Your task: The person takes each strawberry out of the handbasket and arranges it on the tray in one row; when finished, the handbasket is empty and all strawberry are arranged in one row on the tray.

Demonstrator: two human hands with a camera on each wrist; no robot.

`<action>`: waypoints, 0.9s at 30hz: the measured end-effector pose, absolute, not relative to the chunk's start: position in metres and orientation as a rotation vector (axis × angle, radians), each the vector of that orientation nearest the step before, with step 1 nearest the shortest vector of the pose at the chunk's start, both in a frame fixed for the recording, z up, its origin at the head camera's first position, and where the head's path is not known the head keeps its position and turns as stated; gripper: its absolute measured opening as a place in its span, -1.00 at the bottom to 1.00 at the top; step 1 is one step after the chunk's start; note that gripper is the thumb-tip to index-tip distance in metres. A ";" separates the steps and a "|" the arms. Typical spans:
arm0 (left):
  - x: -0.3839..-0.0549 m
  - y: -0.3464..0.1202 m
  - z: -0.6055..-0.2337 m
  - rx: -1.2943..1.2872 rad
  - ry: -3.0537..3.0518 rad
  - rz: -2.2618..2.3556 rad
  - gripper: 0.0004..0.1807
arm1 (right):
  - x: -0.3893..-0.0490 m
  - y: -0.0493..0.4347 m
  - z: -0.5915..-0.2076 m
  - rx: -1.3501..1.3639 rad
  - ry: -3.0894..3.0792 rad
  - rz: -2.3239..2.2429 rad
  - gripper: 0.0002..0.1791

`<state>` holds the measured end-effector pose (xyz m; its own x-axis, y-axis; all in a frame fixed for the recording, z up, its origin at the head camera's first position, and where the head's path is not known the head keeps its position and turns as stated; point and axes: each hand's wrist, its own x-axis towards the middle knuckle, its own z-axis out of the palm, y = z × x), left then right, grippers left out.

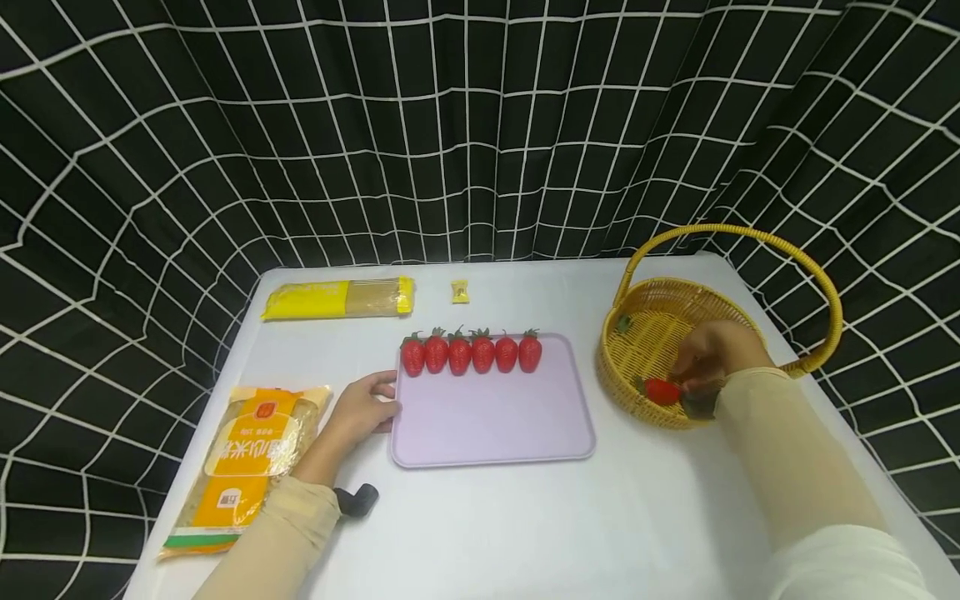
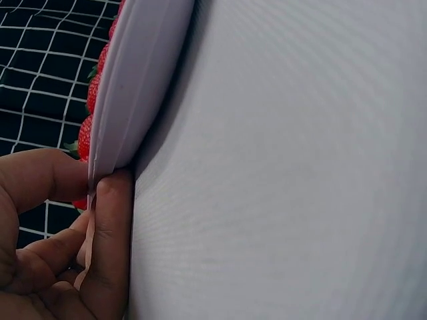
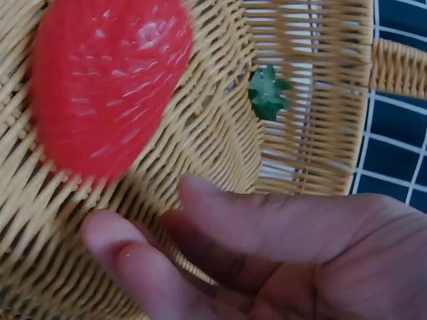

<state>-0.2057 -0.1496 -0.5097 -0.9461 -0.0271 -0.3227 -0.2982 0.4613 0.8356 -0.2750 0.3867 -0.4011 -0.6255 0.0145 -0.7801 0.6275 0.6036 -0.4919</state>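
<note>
My left hand pinches the left rim of a pale lilac tray; thumb and finger lie on either side of that rim in the left wrist view. Along the tray's far edge stands a row of several red strawberries with green tops. Reaching into a yellow wicker basket, my right hand has its thumb and fingers apart with nothing between them. One strawberry lies on the basket's bottom, just beyond those fingertips. A small green leaf cap sits by the basket wall.
A yellow pack of dry noodles and a small yellow wrapped candy lie at the back. To the left is an orange-labelled bag of grain. The basket's tall handle arches above the right hand. A black gridded curtain surrounds the table.
</note>
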 end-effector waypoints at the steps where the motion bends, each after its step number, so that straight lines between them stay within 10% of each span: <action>1: -0.206 -0.150 -0.510 -0.274 2.449 1.477 -0.34 | -0.278 0.386 -0.403 0.507 2.011 -1.050 -0.68; 16: -0.206 -0.149 -0.511 -0.270 2.460 1.476 -0.34 | -0.307 0.373 -0.426 0.159 1.814 -0.934 -0.91; 27: -0.207 -0.149 -0.512 -0.297 2.456 1.483 -0.34 | -0.319 0.370 -0.411 0.184 1.764 -0.855 -0.64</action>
<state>-0.2072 -0.1491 -0.5118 -0.9461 -0.0415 -0.3211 -0.3035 0.4590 0.8350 -0.3187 0.3702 -0.4114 -0.3753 -0.2844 -0.8822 0.5163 0.7263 -0.4538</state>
